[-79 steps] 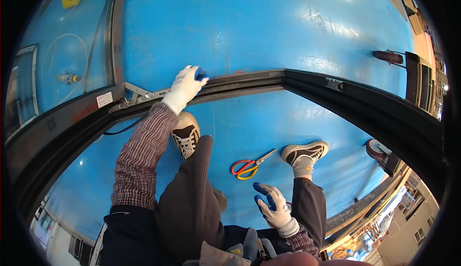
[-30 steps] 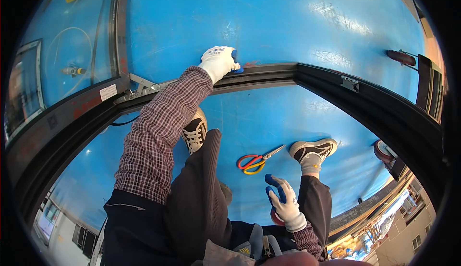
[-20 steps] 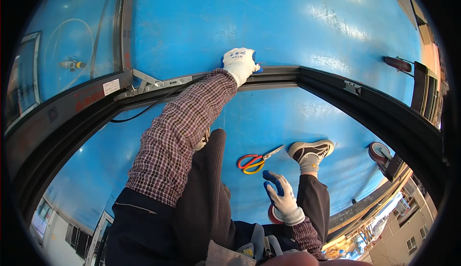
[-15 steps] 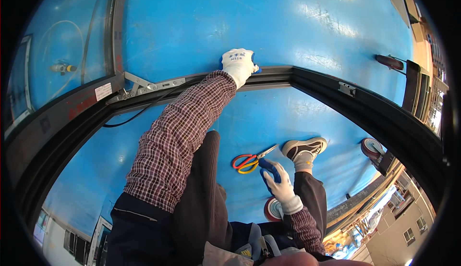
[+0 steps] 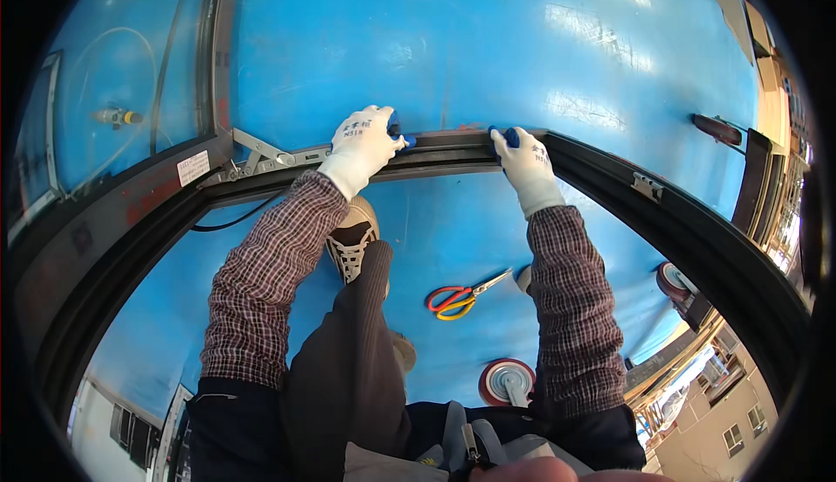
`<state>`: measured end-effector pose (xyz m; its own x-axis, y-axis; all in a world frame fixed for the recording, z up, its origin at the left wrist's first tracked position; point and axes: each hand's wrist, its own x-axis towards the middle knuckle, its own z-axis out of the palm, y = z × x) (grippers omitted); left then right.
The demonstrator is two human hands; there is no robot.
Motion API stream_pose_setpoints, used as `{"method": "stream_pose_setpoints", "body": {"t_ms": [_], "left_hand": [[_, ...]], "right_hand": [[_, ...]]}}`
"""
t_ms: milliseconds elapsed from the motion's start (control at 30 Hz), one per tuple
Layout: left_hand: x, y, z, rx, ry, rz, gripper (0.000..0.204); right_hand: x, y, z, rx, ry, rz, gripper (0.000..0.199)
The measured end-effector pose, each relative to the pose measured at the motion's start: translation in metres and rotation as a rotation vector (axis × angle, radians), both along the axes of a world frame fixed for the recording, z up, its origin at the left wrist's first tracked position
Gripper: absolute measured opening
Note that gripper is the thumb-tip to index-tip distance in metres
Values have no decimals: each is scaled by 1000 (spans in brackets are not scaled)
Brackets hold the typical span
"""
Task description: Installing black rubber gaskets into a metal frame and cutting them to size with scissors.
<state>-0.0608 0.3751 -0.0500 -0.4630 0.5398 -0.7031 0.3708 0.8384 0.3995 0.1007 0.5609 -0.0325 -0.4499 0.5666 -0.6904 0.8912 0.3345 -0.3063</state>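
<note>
My left hand (image 5: 364, 140), in a white glove with blue fingertips, grips the upper edge of a dark window frame (image 5: 610, 186) that curves across the blue surface. Gloved the same way, my right hand (image 5: 523, 155) grips the same frame edge a little further right. Both plaid sleeves reach forward over my dark trousers. A metal hinge bracket (image 5: 261, 153) sits on the frame left of my left hand.
Red and yellow handled scissors (image 5: 460, 296) lie on the blue sheet (image 5: 435, 38) between my arms. A round red-rimmed roll (image 5: 508, 380) rests near my right elbow. My shoe (image 5: 351, 240) stands below the frame. Another red roll (image 5: 675, 280) lies at right.
My right hand rose from my lap beside the scissors and took hold of the frame. My left hand slid rightward along the frame earlier and stays gripping it.
</note>
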Motion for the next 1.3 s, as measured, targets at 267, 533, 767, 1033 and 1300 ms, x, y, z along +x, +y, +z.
{"method": "stream_pose_setpoints", "body": {"t_ms": [267,533,767,1033,1300], "left_hand": [[13,1,20,-133,155,-306,34],[22,1,-11,73,126,-359,25],[18,2,-18,142,69,-336,26],[-23,-65,15,18,13,-251,28],[-30,-119,-1,54,72,-83,28]], "right_hand": [[-4,1,-7,15,-158,42,41],[-1,2,-17,86,-207,150,38],[-9,0,-16,43,-278,130,37],[-14,1,-14,58,-305,97,33],[-34,-6,-15,5,-288,128,29]]}}
